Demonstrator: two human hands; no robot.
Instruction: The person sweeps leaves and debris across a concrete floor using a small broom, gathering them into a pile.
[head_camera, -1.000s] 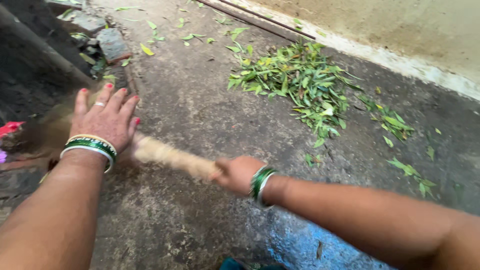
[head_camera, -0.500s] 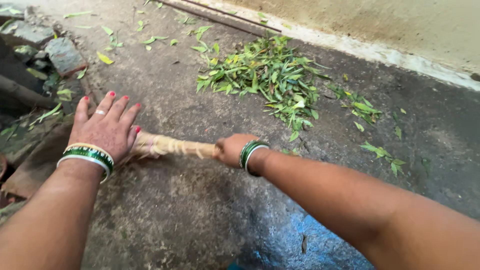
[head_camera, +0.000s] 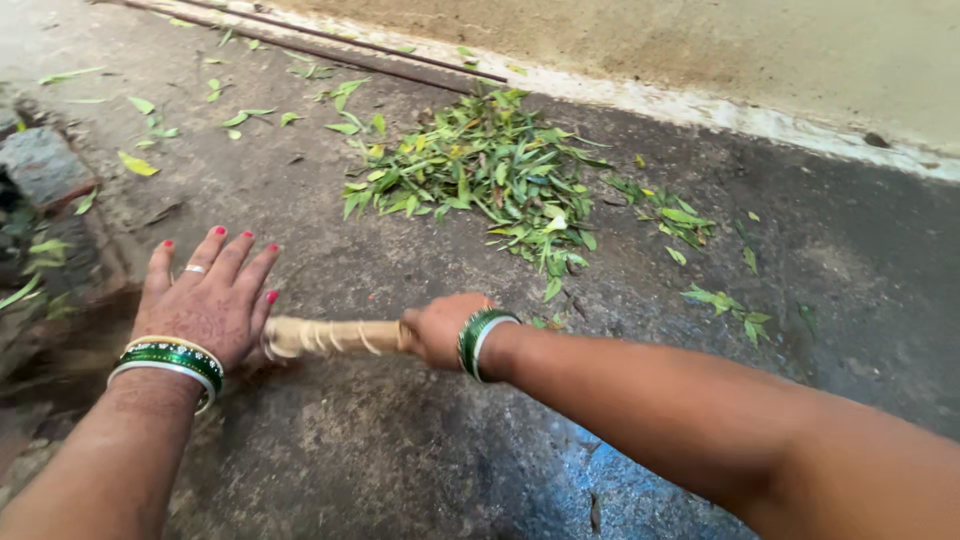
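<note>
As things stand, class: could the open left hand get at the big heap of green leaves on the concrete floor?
Probably yes: the left hand lies flat and open, and only bare concrete floor separates it from the heap of green leaves. It would need a forward stretch.

green leaf pile (head_camera: 480, 175) beside pale wall (head_camera: 700, 50).

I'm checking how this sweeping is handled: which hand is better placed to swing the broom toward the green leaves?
Probably the right hand: it is closed around the tan, cord-bound broom handle, nearer the green leaf pile. The left hand lies open, fingers spread, at the handle's end.
</note>
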